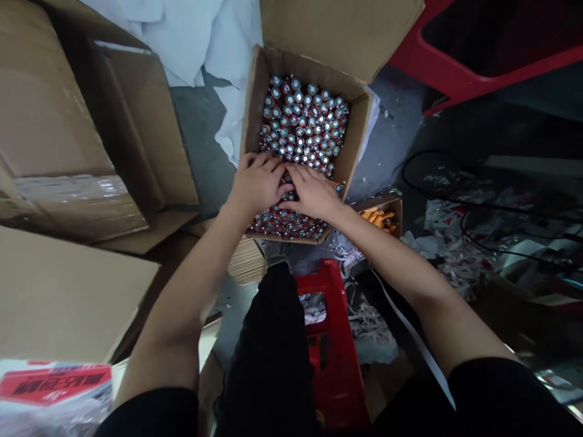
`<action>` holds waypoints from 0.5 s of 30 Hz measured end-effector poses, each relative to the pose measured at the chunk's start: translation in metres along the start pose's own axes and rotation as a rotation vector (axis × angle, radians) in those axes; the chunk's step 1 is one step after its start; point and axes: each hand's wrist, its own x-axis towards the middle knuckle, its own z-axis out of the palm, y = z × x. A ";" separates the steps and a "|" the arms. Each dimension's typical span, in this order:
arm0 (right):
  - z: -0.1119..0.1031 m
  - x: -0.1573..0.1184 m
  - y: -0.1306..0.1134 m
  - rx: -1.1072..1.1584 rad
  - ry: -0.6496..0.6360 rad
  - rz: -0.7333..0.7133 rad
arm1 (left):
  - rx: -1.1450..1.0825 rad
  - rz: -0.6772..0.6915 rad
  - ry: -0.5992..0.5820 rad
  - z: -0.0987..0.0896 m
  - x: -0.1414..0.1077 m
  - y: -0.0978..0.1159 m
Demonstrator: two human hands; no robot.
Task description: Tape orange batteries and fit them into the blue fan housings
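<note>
A cardboard box (249, 115) with its flap up is packed with small cylindrical batteries (314, 130), most standing on end with silver tops showing. Across the middle of the box, my left hand (257, 185) curls over a cluster of batteries, thumb pointing inward. From the other side my right hand (314, 193) closes round the same cluster, its fingertips meeting the left hand's. Several tops and orange sides show between the two thumbs. Both palms and much of the cluster are hidden.
A small carton (398, 212) of orange-wrapped pieces sits right of the box. A red plastic stool (337, 340) stands below it, beside my leg. Larger cardboard boxes (54, 121) fill the left. Black cable (483, 203) and plastic scraps lie to the right; another red stool (478, 85) stands at upper right.
</note>
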 end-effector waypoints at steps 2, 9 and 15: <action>0.011 0.013 0.002 -0.020 -0.018 0.076 | -0.019 -0.001 -0.032 0.005 0.009 0.000; -0.014 0.031 0.044 0.038 0.045 0.239 | -0.112 -0.218 0.073 0.002 0.059 0.011; 0.001 0.024 0.018 0.003 0.014 0.238 | -0.050 -0.118 -0.125 -0.001 0.045 0.011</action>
